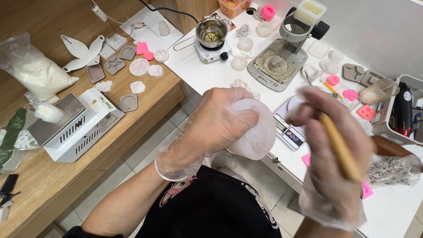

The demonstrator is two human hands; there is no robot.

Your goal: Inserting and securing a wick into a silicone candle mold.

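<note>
Left hand [220, 121] grips white cup [257, 132] | right hand [328, 132] blurred, wooden stick [339, 147]

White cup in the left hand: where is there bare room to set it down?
Bare white table lies between the hot plate and the left hand. More bare wood fronts the moulds. Around the scale and microscope base it is crowded.

White table [211, 72] bears hotplate [210, 52], scale [288, 132], moulds [245, 44].
</note>
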